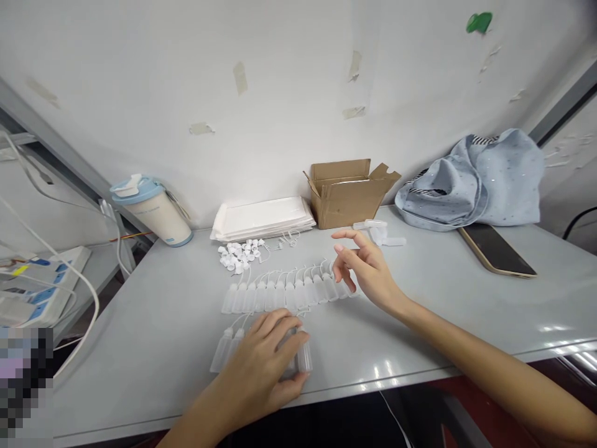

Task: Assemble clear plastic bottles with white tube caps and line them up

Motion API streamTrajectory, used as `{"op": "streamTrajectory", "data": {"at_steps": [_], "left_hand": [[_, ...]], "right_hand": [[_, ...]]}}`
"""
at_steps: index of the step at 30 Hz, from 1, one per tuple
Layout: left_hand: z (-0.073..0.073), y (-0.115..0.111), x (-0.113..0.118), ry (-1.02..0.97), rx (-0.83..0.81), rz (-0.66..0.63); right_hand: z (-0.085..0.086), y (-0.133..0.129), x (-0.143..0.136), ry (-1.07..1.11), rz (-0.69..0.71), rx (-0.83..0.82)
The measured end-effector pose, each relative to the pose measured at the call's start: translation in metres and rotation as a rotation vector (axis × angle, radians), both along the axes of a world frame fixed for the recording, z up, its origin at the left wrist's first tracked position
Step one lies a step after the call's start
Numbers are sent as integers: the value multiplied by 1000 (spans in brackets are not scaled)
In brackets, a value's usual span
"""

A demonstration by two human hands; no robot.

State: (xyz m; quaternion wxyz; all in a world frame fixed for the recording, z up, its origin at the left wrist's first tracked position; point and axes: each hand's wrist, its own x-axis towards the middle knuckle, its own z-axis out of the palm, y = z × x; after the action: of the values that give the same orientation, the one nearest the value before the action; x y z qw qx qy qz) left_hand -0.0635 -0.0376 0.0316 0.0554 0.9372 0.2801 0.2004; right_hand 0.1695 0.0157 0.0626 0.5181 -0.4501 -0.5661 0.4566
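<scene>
Small translucent plastic bottles [268, 297] with thin tubes at their tops stand side by side in a long back row. A shorter front row of the same bottles [221, 353] sits nearer the table edge, partly hidden under my left hand [268, 361]. The fingers and thumb of that hand curve around the bottles at the row's right end, the thumb by the base of the last bottle [305, 358]. Raised over the right end of the back row is my right hand [366, 267], its fingers bent but apart, with nothing visible in them. A pile of small white caps [237, 255] lies behind the back row.
Along the wall stand a cream tumbler [156, 214], a stack of white trays [265, 218] and an open cardboard box [352, 202]. A blue cloth bag [494, 180] and a phone [497, 250] lie right. Loose bottles [394, 241] rest before the box.
</scene>
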Motion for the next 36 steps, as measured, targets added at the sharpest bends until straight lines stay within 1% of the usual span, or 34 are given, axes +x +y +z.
{"op": "streamTrajectory", "data": {"at_steps": [7, 15, 24, 26, 28, 30, 32, 34, 36], "left_hand": [[1, 5, -2, 0, -3, -6], [4, 3, -3, -22, 6, 8], [5, 4, -3, 22, 2, 4], [8, 5, -2, 18, 6, -10], [13, 7, -1, -6, 21, -30], [22, 13, -1, -51, 55, -42], [31, 26, 0, -100, 104, -17], [38, 47, 1, -108, 118, 63], [40, 74, 2, -35, 52, 164]], "right_hand": [[1, 1, 1, 6, -11, 4], [-1, 2, 0, 6, 2, -2], [-5, -1, -4, -36, 16, -19], [-5, 0, -4, -35, 18, -20], [-6, 0, -2, -33, 21, -14], [-6, 1, -1, -40, 18, -5], [-6, 1, 0, -55, 1, 4], [-5, 1, 1, -73, -21, 13], [-4, 2, 3, -77, -47, 27]]}}
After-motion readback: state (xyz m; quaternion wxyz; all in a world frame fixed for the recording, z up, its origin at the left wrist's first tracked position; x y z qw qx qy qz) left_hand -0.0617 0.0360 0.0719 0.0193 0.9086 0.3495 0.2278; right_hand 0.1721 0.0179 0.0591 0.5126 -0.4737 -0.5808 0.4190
